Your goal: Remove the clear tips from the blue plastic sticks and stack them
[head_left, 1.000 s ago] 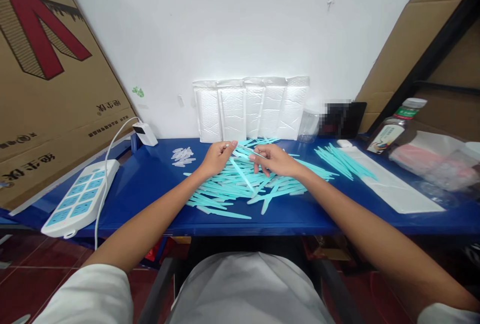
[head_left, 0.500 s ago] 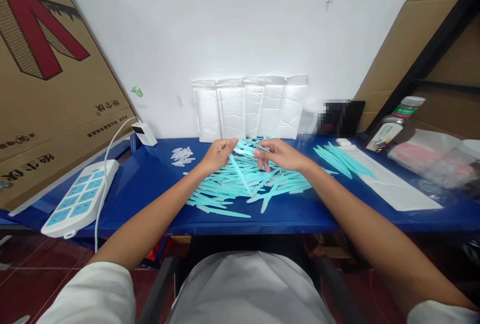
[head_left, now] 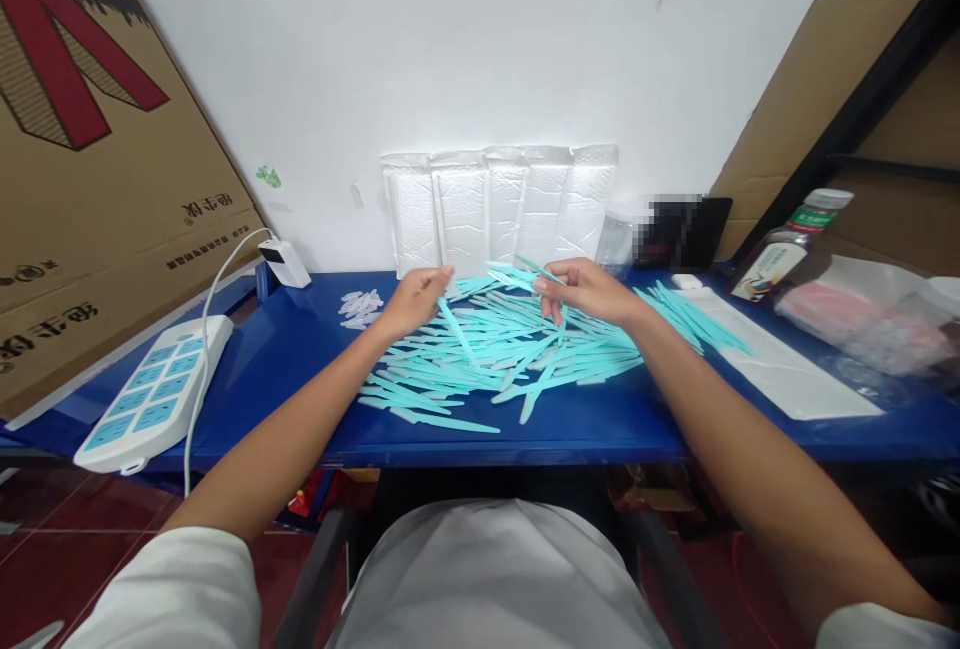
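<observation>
Turquoise plastic sticks [head_left: 420,377], slim, knife-shaped: heaped mid-desk, from near the front edge of the blue desk [head_left: 285,399] toward its back edge. White padded mailers [head_left: 495,214] stand overlapping along that back edge. Toward the right edge, a flat white sheet [head_left: 810,379], partly under a smaller batch [head_left: 686,314] of sticks. My right hand [head_left: 592,287] grips several sticks [head_left: 511,275], pointing left. My left hand [head_left: 414,304], apart from it, pinches one stick [head_left: 456,329], slanting down over the heap. Beside that hand, leftward: small translucent slips [head_left: 361,307].
</observation>
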`<state>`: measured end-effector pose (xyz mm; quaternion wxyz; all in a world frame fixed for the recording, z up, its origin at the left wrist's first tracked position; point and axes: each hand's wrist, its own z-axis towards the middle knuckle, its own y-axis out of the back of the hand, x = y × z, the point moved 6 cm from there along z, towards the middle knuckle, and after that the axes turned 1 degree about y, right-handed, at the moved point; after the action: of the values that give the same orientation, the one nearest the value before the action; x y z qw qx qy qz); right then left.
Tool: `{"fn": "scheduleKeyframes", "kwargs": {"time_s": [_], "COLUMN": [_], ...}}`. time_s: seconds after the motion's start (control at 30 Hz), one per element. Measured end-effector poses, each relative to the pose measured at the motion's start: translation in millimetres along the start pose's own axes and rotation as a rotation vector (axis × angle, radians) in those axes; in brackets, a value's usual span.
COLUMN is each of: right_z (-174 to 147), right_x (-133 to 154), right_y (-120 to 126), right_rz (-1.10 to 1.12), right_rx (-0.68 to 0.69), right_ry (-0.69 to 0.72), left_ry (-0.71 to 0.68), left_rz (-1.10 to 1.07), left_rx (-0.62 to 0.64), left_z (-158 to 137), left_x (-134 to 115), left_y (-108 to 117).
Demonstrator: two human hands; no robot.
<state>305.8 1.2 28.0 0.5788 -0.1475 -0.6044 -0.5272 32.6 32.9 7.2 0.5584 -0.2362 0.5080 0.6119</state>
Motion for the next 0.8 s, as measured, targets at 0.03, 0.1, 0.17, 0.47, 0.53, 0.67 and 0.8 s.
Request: {"fn": "scheduleKeyframes", "kwargs": {"time_s": [0.03,0.1,0.17,0.47,0.53,0.67,0.8], "right_z": [1,2,1,-2,-2,-5,-16], "right_x": [0,0,-2,3,2,-3,-14], "right_y": [-4,-12,-18,-31,-32,-17,37], "right_rz": [0.000,0.005,0.018,0.051,0.069,0.086,-0.045], "right_rx": [0.021,0.074,0.132,0.261,0.279,0.249,0.006], "right_ry": [0.002,-0.003,-0.014,-0.055,-0.060,-0.080,-0.107], "left_ry": [-0.012,-0.041,-0.050,0.052,0.061,0.091,0.045], "left_rz": [0.030,0.064,0.079,0.068,0.063,-0.005,-0.163], "left_rx": [0.069,0.149,0.197,0.368,0.368,0.258,-0.053], "left_z": [-4,-10,-14,-21,-21,-11,4], "left_x": [-4,-12,-17,-13,-16,-12,-3], "left_y": [-13,-33,-42,-45,-45,-22,22]}}
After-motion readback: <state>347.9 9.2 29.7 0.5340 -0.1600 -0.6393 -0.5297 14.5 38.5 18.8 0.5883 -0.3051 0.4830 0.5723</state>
